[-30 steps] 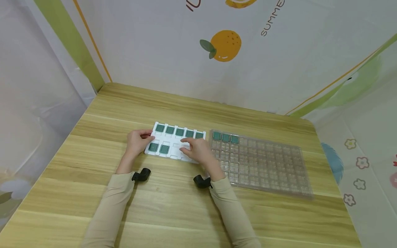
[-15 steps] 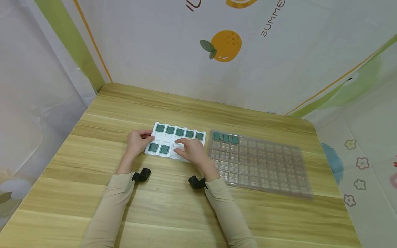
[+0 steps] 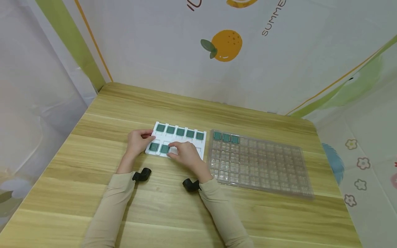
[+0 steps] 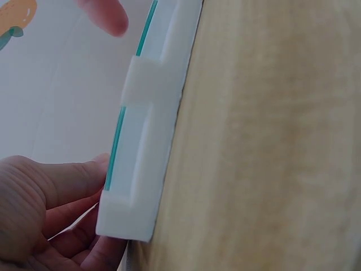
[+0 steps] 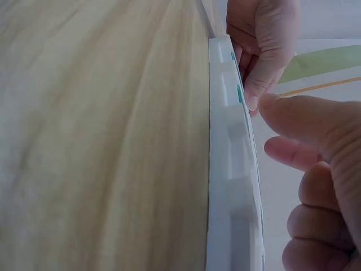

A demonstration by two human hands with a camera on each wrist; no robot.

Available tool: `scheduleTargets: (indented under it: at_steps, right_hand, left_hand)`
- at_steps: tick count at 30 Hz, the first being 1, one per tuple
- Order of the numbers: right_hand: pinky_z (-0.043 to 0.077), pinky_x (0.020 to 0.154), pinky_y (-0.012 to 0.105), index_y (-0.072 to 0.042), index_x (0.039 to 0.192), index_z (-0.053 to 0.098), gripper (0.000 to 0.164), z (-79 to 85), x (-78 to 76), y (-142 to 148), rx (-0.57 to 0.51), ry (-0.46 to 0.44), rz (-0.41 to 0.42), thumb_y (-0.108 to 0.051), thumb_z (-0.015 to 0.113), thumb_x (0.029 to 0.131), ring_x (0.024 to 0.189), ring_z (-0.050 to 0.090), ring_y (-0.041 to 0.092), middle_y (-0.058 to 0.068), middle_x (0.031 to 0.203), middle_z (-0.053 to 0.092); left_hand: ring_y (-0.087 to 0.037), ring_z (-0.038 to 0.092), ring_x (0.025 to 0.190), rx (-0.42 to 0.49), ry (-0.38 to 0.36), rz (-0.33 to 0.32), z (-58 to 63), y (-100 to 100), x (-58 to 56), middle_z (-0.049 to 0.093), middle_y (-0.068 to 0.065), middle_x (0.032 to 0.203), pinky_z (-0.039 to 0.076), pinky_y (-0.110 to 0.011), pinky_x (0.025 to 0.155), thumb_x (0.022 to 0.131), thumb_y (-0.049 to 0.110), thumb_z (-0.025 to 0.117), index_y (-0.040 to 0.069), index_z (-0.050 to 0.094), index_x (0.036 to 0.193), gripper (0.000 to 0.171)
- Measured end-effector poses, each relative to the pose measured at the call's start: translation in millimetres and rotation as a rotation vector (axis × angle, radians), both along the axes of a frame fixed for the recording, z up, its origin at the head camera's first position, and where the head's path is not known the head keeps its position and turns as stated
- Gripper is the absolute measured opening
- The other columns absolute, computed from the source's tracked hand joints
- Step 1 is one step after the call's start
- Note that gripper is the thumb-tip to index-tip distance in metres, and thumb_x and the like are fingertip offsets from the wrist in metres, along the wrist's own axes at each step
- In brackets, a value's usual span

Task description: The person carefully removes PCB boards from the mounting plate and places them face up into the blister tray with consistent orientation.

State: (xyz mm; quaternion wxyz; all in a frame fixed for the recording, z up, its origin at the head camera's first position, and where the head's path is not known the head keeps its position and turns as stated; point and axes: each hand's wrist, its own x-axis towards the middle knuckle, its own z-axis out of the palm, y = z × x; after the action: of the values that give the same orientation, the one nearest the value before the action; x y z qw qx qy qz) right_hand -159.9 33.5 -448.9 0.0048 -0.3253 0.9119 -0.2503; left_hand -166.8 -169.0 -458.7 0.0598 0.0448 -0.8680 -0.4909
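At its left end a white plastic tray [image 3: 183,140] is gripped by my left hand [image 3: 136,141], thumb on top and fingers at the edge; the left wrist view shows that hand [image 4: 51,209] against the tray's corner [image 4: 130,217]. Green square chips, which look like small circuit boards, fill the tray's far row, and two lie in the near row. Over the near row, my right hand [image 3: 187,155] has thumb and index finger spread beside the second chip [image 3: 165,148]. In the right wrist view the fingertips [image 5: 269,103] appear apart, with no chip between them.
Right of the white tray lies a large clear plastic tray [image 3: 266,165] with many small pockets. Three green chips [image 3: 226,137] sit in its far left corner pockets. Both trays rest on a wooden table [image 3: 155,213]. A printed curtain [image 3: 173,62] hangs behind the table.
My right hand has moved left along the tray's near row, from its bare right pockets to the second chip. My left hand and both trays have stayed in place.
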Motion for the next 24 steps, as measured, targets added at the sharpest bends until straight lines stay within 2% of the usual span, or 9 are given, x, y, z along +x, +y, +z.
scheduleTargets:
  at_steps: [2, 5, 8, 12, 19, 24]
  right_hand:
    - [0.025, 0.044, 0.018, -0.009, 0.107, 0.07, 0.03, -1.5, 0.0, -1.7, 0.012, 0.004, -0.015, -0.027, 0.072, 0.083, 0.043, 0.025, 0.002, -0.01, 0.046, 0.029]
    - [0.031, 0.046, 0.02, -0.01, 0.106, 0.071, 0.03, -2.4, -0.3, -4.4, 0.023, 0.014, -0.03, -0.029, 0.072, 0.082, 0.044, 0.029, 0.003, -0.007, 0.045, 0.038]
    - [0.038, 0.05, 0.021, -0.01, 0.105, 0.071, 0.032, -3.3, -1.1, -7.8, 0.034, 0.019, -0.036, -0.031, 0.072, 0.082, 0.047, 0.036, 0.004, -0.004, 0.053, 0.055]
    - [0.042, 0.053, 0.023, -0.01, 0.106, 0.071, 0.033, -3.6, -1.6, -12.4, 0.067, 0.006, -0.053, -0.033, 0.071, 0.082, 0.05, 0.044, 0.006, -0.001, 0.065, 0.065]
    - [0.045, 0.055, 0.025, -0.012, 0.105, 0.072, 0.031, 1.4, -0.9, -19.6, 0.149, 0.011, -0.114, -0.033, 0.072, 0.082, 0.058, 0.054, 0.01, 0.001, 0.084, 0.072]
    - [0.044, 0.052, 0.024, -0.012, 0.102, 0.073, 0.03, 1.0, -0.4, -22.2, 0.159, 0.038, -0.122, -0.032, 0.073, 0.081, 0.055, 0.052, 0.01, 0.001, 0.081, 0.071]
  left_hand:
    - [-0.034, 0.063, 0.083, -0.001, 0.007, -0.002, -0.7, -0.1, -0.2, 0.067, -0.027, 0.091, 0.04, -0.009, 0.058, 0.083, 0.0, 0.067, -0.012, 0.065, 0.105, 0.025]
    - [-0.034, 0.064, 0.082, -0.002, 0.014, -0.001, -1.5, -0.4, -0.4, 0.067, -0.027, 0.091, 0.04, -0.009, 0.058, 0.083, -0.001, 0.067, -0.012, 0.066, 0.105, 0.025]
    - [-0.035, 0.064, 0.083, 0.003, 0.014, -0.001, -1.7, -0.6, -0.4, 0.067, -0.028, 0.092, 0.04, -0.009, 0.059, 0.083, -0.002, 0.067, -0.013, 0.065, 0.105, 0.025]
    - [-0.036, 0.064, 0.084, 0.007, 0.011, -0.005, -1.2, -0.9, -0.7, 0.067, -0.028, 0.092, 0.04, -0.009, 0.059, 0.082, -0.001, 0.068, -0.013, 0.066, 0.105, 0.025]
    - [-0.036, 0.064, 0.083, 0.005, 0.016, -0.004, -1.8, -1.1, -1.2, 0.067, -0.028, 0.091, 0.04, -0.008, 0.059, 0.082, -0.002, 0.068, -0.013, 0.066, 0.104, 0.025]
    - [-0.036, 0.064, 0.083, 0.015, 0.024, -0.008, -2.8, -1.4, -1.4, 0.067, -0.028, 0.091, 0.04, -0.008, 0.059, 0.082, -0.003, 0.067, -0.014, 0.066, 0.103, 0.024]
